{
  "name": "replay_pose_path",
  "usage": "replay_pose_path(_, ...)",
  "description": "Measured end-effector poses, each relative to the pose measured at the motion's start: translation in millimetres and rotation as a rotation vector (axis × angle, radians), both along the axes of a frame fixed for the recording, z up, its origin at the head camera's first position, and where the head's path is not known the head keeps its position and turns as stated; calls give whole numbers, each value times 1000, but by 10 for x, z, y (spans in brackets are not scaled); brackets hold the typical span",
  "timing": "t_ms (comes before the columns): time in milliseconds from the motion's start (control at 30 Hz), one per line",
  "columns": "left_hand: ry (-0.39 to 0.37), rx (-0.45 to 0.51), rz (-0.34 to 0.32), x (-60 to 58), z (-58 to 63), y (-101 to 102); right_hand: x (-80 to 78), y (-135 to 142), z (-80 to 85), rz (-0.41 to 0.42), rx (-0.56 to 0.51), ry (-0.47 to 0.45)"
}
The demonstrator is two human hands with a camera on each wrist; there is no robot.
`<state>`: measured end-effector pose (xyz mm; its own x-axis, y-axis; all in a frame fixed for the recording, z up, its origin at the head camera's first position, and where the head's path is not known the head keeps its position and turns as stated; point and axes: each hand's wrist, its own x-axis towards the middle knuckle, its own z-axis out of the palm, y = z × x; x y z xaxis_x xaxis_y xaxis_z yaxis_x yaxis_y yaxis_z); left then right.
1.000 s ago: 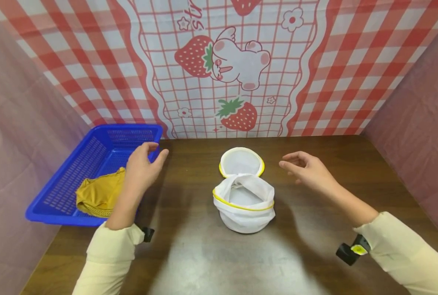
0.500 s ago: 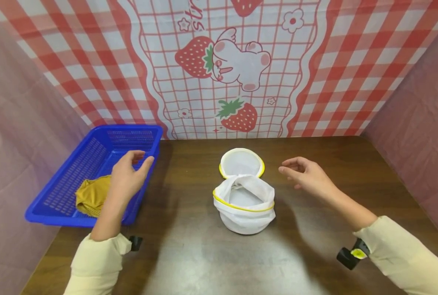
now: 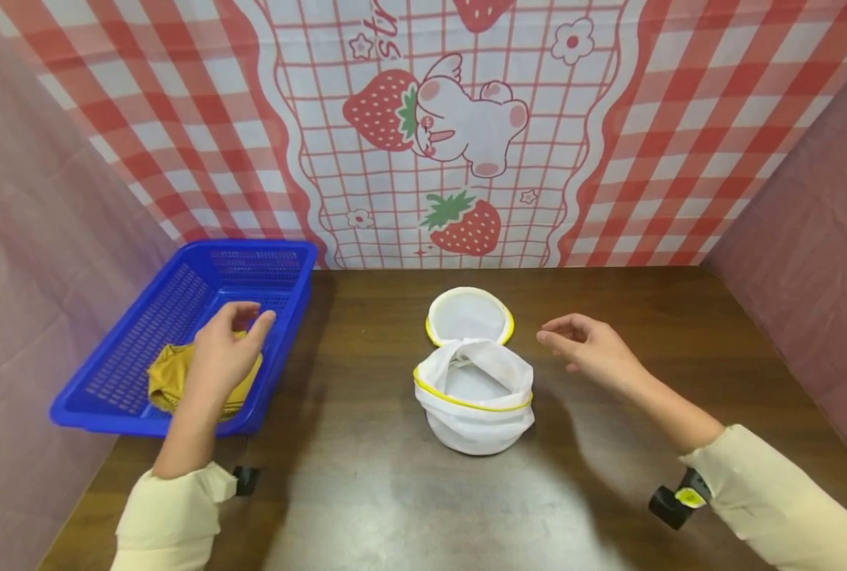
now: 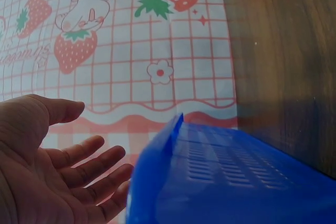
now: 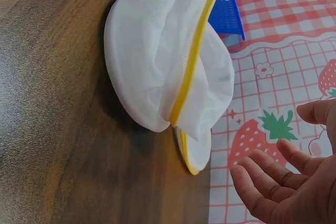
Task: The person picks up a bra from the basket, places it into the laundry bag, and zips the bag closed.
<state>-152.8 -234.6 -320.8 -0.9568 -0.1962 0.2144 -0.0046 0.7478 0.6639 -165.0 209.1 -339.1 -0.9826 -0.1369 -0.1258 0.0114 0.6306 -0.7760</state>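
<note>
Yellow cloth (image 3: 170, 379) lies crumpled between ten and eleven o'clock from where I look down, in the near half of a blue basket (image 3: 127, 425). Closest to me are my rolled pale sleeves, the left sleeve (image 3: 162, 519) at ten o'clock and the right sleeve (image 3: 787, 500) at two, each with a black device at the cuff; the right device (image 3: 669, 507) bears a yellow-green patch. Beyond them, straight up at twelve, a white mesh bag (image 3: 477, 428) sits upright on the brown wooden table (image 3: 409, 507), its mouth gaping upward and a yellow band running round it. At eleven, my left hand (image 3: 224, 349) hides part of the cloth in the head view, its fingers loosely bent, thumb apart and palm bare; I cannot tell how far above the cloth it hangs. My right hand (image 3: 595, 349), at one o'clock, is just as slack and holds nothing, its fingers softly curved, near the bag but apart from it. Past the bag's far edge, also at twelve, its round flap (image 3: 469, 313) lies tipped back, rimmed in yellow. The basket's far end reaches nearly as deep as the table does. Behind everything rises a red-and-white backdrop (image 3: 495, 135) printed with strawberries, flowers and a white animal, with dull pink curtains at ten o'clock and at two.
</note>
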Motion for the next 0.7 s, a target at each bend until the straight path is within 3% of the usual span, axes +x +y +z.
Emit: replay_pose_path(700,-34,-9,29,33,-119,-266,6,9,-131,6,-30,-18)
